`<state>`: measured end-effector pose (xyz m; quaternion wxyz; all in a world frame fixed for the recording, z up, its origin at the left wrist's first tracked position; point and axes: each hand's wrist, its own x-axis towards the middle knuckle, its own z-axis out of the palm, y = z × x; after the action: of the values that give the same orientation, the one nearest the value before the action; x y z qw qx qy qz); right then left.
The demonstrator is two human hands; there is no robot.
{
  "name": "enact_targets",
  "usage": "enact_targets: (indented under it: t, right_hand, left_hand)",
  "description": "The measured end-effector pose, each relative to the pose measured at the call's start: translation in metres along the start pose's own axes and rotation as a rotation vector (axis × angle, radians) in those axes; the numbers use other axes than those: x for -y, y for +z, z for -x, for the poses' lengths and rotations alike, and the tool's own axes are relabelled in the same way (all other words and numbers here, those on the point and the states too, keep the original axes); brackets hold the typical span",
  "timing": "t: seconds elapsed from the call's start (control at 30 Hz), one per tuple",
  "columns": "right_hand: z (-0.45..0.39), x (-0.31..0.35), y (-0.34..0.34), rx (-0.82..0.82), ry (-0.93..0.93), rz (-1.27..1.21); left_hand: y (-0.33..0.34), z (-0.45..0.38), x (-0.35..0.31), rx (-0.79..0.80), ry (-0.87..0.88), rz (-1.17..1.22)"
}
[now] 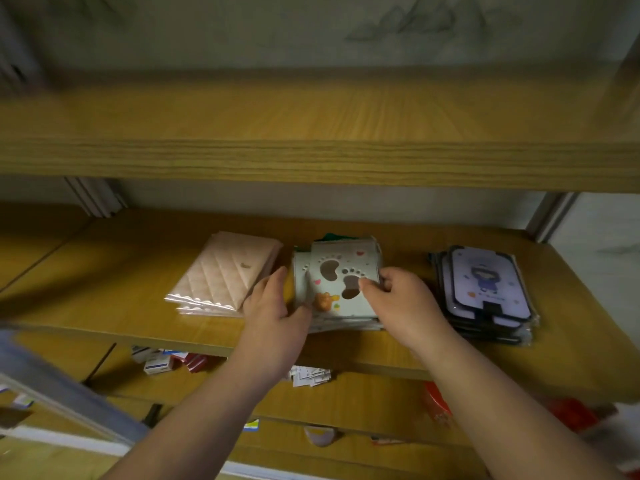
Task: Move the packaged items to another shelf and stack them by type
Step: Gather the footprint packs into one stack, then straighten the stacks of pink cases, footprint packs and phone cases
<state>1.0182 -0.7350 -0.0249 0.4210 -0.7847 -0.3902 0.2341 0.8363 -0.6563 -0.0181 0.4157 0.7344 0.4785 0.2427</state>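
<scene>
At the centre of the frame, a stack of pale green footprint packages (341, 282) was seen lying flat on the middle wooden shelf (104, 299). Its left edge was touched by the left hand (273, 303), whose fingers were laid fairly straight along the side of the stack, with the thumb resting at the lower left corner of the top package. The right edge of the top package was pinched by the right hand (398, 296), with the thumb on the printed face and the other fingers curled round the side. Just left of centre, a stack of pink quilted packages (221, 275) was placed on the same shelf, close beside the left hand. Toward the right of the frame, well apart from the centre stack, a stack of lilac cartoon-printed packages (485, 292) was set. An upper shelf (311, 133) was seen across the top half. In the lower part of the frame, small boxes (159, 362) and a red object (436, 403) were scattered on lower shelves.
</scene>
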Motion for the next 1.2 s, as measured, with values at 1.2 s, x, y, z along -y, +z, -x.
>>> enact_targets:
  t: [1.2]
  right_hand:
    - [-0.006, 0.111, 0.174, -0.071, 0.053, 0.203]
  left_hand:
    - [-0.142, -0.067, 0.08, 0.308, 0.043, 0.058]
